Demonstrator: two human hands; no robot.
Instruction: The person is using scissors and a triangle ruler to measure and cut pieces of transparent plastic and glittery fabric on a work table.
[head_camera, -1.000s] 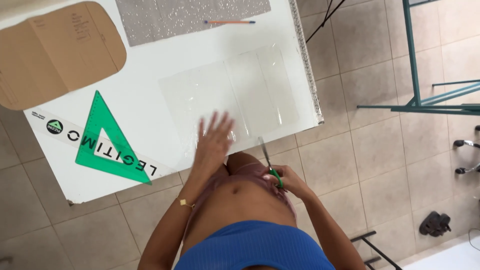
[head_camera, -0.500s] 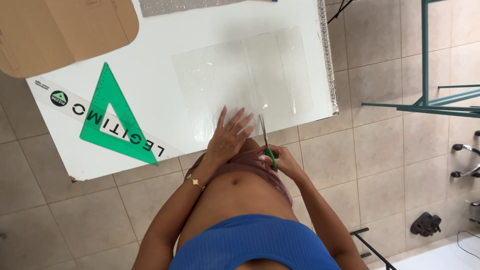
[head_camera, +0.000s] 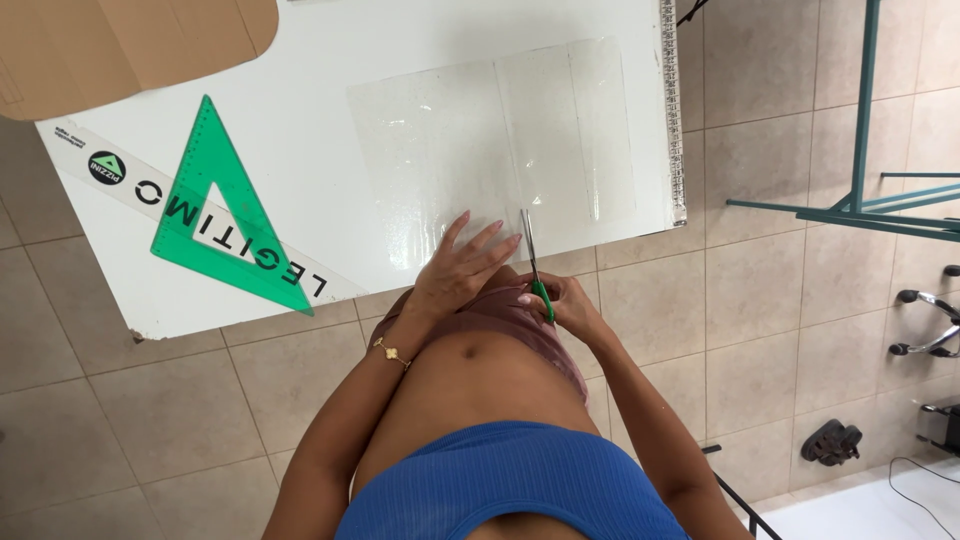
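Right hand (head_camera: 568, 305) gripping green-handled scissors (head_camera: 533, 262), blades now advancing from the bench (head_camera: 300, 130) near edge onto the clear plastic sheet (head_camera: 480, 140); left hand (head_camera: 458, 275), fingers spread, now pressing the sheet flat.

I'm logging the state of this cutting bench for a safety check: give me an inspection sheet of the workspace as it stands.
Surface: white table, near edge at the person's waist.
Job's things: clear plastic sheet lying flat; green-handled scissors, blades over the sheet's near edge.
Clutter: green triangular set square; clear printed ruler under it; brown cardboard piece at the far left corner.
Grips: left hand flat on the sheet; right hand shut on the scissors.
Cables: thin black cable on the floor.
Surroundings: beige floor tiles; teal metal frame.
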